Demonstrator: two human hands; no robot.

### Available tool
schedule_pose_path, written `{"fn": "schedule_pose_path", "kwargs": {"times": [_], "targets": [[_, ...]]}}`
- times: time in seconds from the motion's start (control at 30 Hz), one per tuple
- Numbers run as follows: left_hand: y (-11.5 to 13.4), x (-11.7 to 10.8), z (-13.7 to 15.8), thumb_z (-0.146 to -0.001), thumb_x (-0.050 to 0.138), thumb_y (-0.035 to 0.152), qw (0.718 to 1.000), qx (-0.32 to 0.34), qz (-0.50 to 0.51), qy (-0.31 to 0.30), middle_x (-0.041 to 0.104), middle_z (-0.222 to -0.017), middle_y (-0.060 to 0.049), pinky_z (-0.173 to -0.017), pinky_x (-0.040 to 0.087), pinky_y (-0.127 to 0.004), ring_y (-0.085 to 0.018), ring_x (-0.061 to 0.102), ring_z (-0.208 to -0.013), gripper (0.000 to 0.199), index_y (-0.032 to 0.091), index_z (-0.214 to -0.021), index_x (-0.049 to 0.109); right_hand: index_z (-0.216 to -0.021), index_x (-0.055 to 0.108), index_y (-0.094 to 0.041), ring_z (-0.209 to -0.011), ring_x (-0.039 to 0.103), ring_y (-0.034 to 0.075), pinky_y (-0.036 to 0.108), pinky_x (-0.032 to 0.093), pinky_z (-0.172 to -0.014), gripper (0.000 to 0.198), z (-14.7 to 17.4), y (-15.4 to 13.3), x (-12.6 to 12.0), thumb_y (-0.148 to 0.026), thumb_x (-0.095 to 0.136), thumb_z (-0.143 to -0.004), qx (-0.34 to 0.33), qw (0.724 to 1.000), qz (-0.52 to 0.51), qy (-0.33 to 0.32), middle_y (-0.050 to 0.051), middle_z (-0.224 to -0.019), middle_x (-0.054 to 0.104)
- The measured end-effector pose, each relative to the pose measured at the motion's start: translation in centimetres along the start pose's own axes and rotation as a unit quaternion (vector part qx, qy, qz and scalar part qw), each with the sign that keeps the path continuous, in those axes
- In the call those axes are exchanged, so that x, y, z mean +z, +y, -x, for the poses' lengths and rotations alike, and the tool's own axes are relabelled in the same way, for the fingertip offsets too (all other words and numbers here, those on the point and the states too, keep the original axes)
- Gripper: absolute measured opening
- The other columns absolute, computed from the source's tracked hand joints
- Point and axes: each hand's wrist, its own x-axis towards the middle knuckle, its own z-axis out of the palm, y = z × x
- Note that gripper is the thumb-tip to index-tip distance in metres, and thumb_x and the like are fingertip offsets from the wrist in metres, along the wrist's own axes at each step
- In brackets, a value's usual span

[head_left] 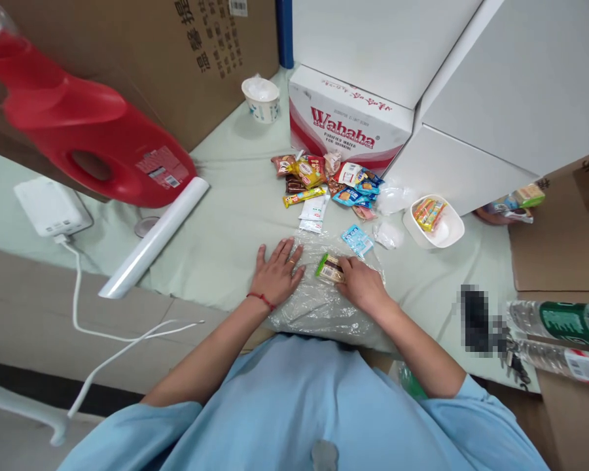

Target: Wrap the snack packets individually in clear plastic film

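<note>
My left hand (276,273) lies flat with its fingers spread, on the pale green cloth at the edge of a clear plastic bag (304,311). Over the bag, my right hand (363,281) grips the right end of a small snack packet (328,268) with a green edge. Just beyond that hand lies a light blue packet (357,240). Further back is a heap of wrapped snacks (309,171), with white sachets (314,209) and a yellow snack stick (304,197) at its near side. A crumpled white wrapper (387,235) rests to the right.
A white bowl (444,232) holding orange packets stands at the right. Behind the heap is a Wahaba-style red and white water carton (351,124). A paper cup (261,99), red jug (93,131), white roll (154,239), power bank (53,206) and bottles (564,320) stand around.
</note>
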Motion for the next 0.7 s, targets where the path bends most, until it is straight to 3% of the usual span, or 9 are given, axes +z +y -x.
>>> {"fn": "schedule_pose_path", "kwargs": {"times": [0.2,0.37,0.6,0.7], "targets": [[0.1,0.1,0.0,-0.106,0.035,0.046,1.000,-0.001,-0.003,-0.002,0.027,-0.173,-0.009,-0.129,0.001,-0.066,-0.029,0.029,-0.159,0.059,0.028,-0.162,0.037,-0.142,0.050,-0.023,-0.104,0.068,0.027,0.033,0.049,-0.076,0.050,0.5,0.7,-1.2,-0.028,0.061,-0.093,0.025,0.999,0.029,-0.035,0.012,-0.131,0.062],[0.0,0.1,0.0,-0.106,0.035,0.046,1.000,0.001,0.011,-0.006,0.025,-0.173,-0.008,-0.129,0.000,-0.067,-0.029,0.028,-0.160,0.059,0.029,-0.162,0.038,-0.145,0.046,-0.024,-0.111,0.066,0.028,0.033,0.049,-0.078,0.056,1.0,0.6,-2.6,-0.032,0.062,-0.093,-0.004,1.000,0.017,0.000,0.012,-0.139,0.058],[-0.4,0.5,0.1,-0.106,0.037,0.045,0.999,0.013,0.035,0.021,0.029,-0.172,-0.010,-0.129,0.000,-0.066,-0.029,0.030,-0.159,0.058,0.029,-0.161,0.039,-0.146,0.049,-0.022,-0.117,0.065,0.029,0.036,0.054,-0.083,0.057,-0.6,-1.5,-0.4,-0.024,0.065,-0.091,-0.063,0.997,0.005,-0.035,0.014,-0.145,0.055],[-0.8,0.2,0.2,-0.105,0.041,0.044,0.997,0.018,0.062,0.040,0.029,-0.172,-0.012,-0.128,0.009,-0.066,-0.031,0.033,-0.157,0.058,0.028,-0.161,0.040,-0.152,0.044,-0.024,-0.120,0.065,0.030,0.039,0.057,-0.086,0.063,0.6,-0.1,0.0,-0.033,0.068,-0.094,-0.079,0.995,-0.056,0.021,0.015,-0.157,0.045]]}}
